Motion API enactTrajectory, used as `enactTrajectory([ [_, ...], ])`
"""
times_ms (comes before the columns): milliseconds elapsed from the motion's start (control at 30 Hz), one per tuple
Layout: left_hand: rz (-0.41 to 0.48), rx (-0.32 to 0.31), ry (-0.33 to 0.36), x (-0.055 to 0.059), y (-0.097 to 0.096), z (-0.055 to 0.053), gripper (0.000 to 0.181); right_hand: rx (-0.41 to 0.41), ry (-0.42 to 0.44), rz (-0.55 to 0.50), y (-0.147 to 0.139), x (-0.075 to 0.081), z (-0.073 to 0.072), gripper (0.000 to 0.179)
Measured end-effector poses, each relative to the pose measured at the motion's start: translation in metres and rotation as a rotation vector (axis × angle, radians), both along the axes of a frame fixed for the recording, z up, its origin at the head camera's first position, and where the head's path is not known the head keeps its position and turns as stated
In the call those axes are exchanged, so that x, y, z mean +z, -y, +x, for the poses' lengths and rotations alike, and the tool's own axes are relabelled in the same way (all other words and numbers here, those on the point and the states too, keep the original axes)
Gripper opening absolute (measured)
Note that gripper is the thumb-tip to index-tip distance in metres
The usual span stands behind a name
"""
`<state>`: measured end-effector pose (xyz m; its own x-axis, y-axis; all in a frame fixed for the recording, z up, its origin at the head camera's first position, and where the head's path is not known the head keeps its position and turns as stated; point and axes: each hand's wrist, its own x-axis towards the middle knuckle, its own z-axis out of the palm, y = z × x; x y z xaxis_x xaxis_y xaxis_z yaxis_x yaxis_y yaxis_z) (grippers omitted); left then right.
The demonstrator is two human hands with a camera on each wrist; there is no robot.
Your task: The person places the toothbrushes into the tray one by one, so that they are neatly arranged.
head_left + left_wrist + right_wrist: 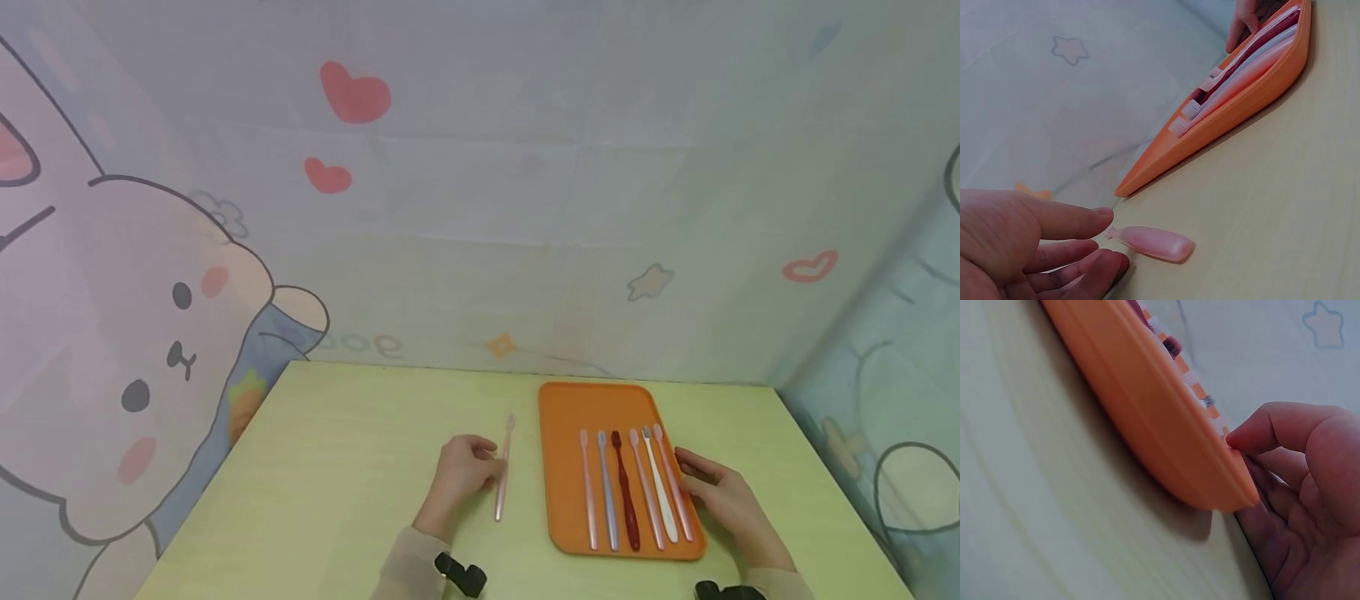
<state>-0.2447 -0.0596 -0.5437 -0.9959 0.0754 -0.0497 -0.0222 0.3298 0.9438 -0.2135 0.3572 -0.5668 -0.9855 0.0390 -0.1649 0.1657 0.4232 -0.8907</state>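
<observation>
A pale pink toothbrush (502, 492) lies on the table to the left of an orange tray (564, 533). My left hand (467, 468) is at this brush, its fingertips overlapping the handle in the head view. From the left wrist, the thumb and fingers show apart, with the pink handle (1157, 242) just past their tips. Several toothbrushes lie side by side in the tray, among them a dark red toothbrush (626, 492) and a white toothbrush (660, 487). My right hand (723, 496) holds the tray's right edge, thumb at the rim (1244, 472) and the other fingers outside it.
The pale yellow table (337, 467) ends at the back against a printed cloth (480, 208) with hearts and a large rabbit. Another cloth hangs along the right side. Dark straps with small devices (461, 573) sit on both wrists.
</observation>
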Motion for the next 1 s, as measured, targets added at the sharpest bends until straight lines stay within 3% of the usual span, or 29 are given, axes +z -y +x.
enactTrajectory([
  [233, 0.019, -0.018, -0.005, -0.0032, -0.0026, 0.002, 0.035, -0.001, -0.008, -0.002, -0.0002, -0.0003, 0.0003, 0.063],
  [467, 0.01, 0.007, -0.007, -0.0089, -0.0077, 0.004, 0.031, -0.003, -0.002, -0.001, -0.0006, -0.0003, 0.002, 0.063],
  [1000, 0.009, -0.014, 0.017, -0.0052, -0.0091, 0.0086, 0.03, -0.003, -0.001, -0.01, -0.0005, -0.0011, 0.0024, 0.064],
])
